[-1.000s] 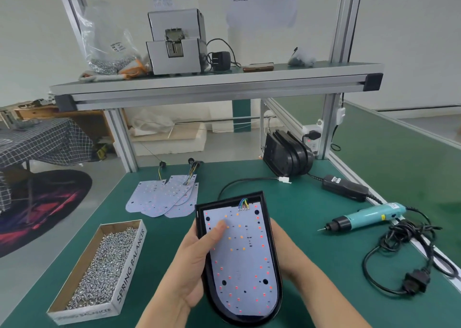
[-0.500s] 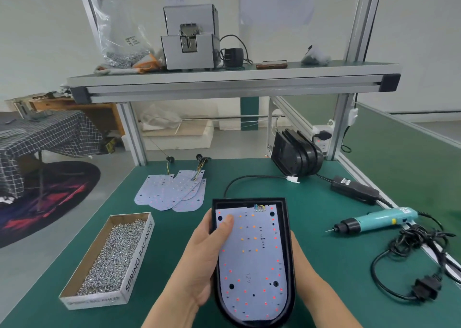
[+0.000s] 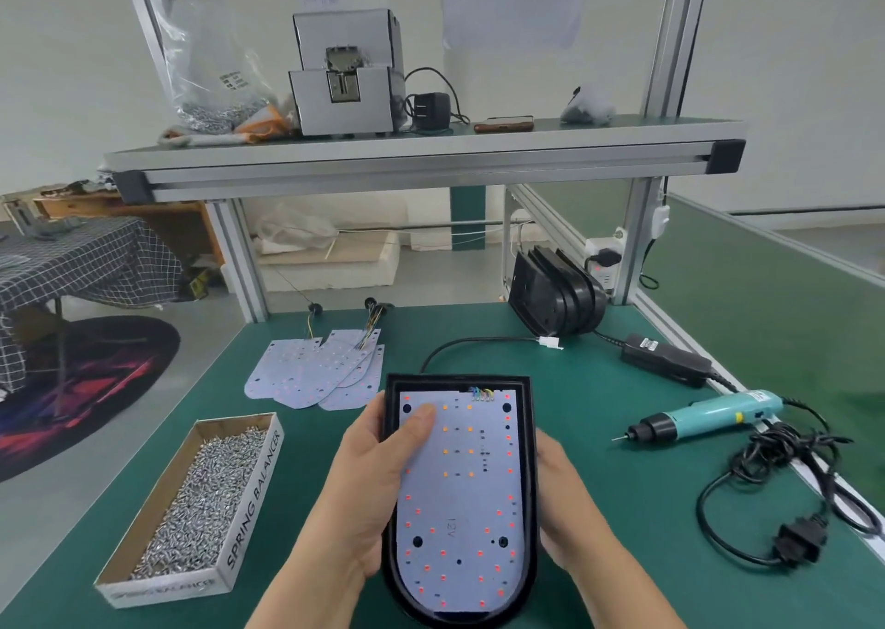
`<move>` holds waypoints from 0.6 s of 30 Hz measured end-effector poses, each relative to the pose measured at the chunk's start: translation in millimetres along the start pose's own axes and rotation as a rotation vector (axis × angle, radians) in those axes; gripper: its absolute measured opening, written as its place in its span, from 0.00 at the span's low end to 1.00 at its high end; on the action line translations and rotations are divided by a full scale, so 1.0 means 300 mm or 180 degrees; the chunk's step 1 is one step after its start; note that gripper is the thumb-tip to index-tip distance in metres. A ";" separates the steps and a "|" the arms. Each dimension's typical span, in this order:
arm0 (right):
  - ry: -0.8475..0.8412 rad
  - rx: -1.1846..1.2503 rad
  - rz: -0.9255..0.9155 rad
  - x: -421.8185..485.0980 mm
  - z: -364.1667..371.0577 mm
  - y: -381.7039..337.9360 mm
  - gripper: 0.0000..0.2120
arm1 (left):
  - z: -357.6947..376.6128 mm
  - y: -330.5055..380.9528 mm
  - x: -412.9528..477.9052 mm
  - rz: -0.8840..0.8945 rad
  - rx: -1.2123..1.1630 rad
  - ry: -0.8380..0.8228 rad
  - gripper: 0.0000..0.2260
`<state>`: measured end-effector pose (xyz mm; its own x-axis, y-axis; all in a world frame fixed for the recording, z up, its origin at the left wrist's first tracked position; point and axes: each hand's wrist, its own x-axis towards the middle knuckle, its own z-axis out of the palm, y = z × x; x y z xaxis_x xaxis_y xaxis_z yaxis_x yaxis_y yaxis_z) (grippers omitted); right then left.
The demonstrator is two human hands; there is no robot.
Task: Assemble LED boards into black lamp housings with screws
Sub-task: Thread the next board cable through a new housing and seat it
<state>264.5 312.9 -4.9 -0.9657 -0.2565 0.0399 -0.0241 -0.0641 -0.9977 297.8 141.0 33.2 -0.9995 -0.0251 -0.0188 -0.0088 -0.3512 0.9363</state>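
Near the left edge of the bench (image 3: 622,494), toward its near left corner, the cardboard box (image 3: 254,499) lies full of loose screws (image 3: 201,494), and beyond it, toward the far edge, spare LED boards (image 3: 311,370) are fanned out flat. My left grip (image 3: 368,485) is closed on the left wall of the black lamp housing (image 3: 525,418), fingers wrapped underneath and the thumb pressing down on the upper left of the LED board (image 3: 459,499) seated inside it. The housing sits at the middle of the near edge, its long axis running from me toward the far edge, straight end away and rounded end closest to me; I cannot tell whether it rests on the bench or is lifted a little. My right grip (image 3: 562,499) clasps the housing's right wall, fingers hidden below it. No screws show in the board's holes, so I judge fastening is still ahead. The electric screwdriver (image 3: 709,413) lies well apart to the right, near the right edge, lengthwise across the bench with its bit pointing back toward the housing. My right grip is the nearer one to it, as the left is to the screws.
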 end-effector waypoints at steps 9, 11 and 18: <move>0.0533 -0.0133 -0.0539 -0.036 0.016 -0.091 0.03 | -0.004 -0.016 -0.006 0.0273 0.0434 -0.0015 0.11; 0.0550 -0.0005 -0.0497 -0.038 0.022 -0.095 0.02 | -0.005 -0.010 -0.005 0.0284 0.0443 -0.0023 0.11; 0.0761 -0.0012 -0.0697 -0.052 0.045 -0.092 0.04 | 0.011 -0.008 -0.018 0.0234 0.0061 -0.0032 0.10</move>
<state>283.9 305.6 22.7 -0.9708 -0.0033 0.2397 -0.2384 -0.0892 -0.9671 303.2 145.2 32.3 -0.9977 -0.0407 0.0537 0.0641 -0.3307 0.9415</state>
